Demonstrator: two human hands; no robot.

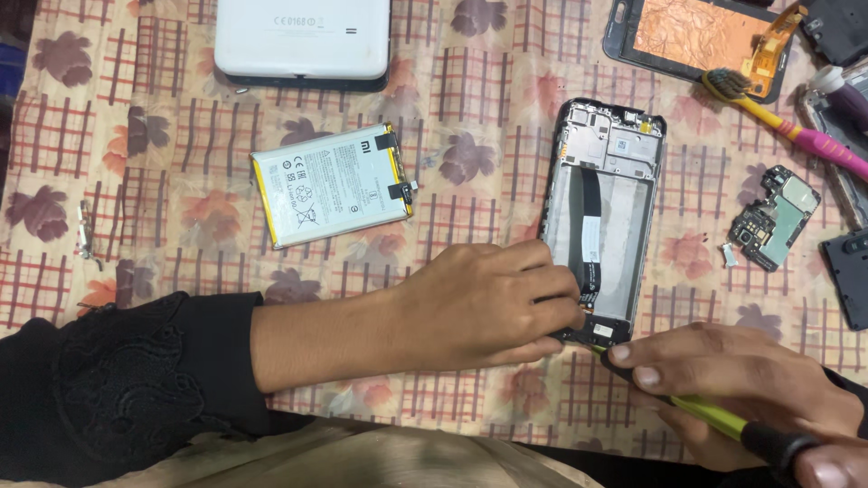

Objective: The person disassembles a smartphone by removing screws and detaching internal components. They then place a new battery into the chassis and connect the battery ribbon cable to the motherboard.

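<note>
An opened phone frame (pixel 604 194) lies upright on the patterned cloth, its black flex ribbon (pixel 589 230) running down the middle. My left hand (pixel 479 303) rests on the frame's lower left corner, fingers pressing its bottom end. My right hand (pixel 741 380) grips a yellow-green screwdriver with a black handle (pixel 723 420); its tip meets the frame's bottom edge beside my left fingertips. A silver phone battery (pixel 333 185) lies loose to the left of the frame.
A white phone back cover (pixel 303 41) sits at the top. At the top right lies another opened device with a copper-coloured panel (pixel 696 36), plus a pink and yellow toothbrush (pixel 782 122). A small circuit board (pixel 773 217) and dark parts lie at the right edge.
</note>
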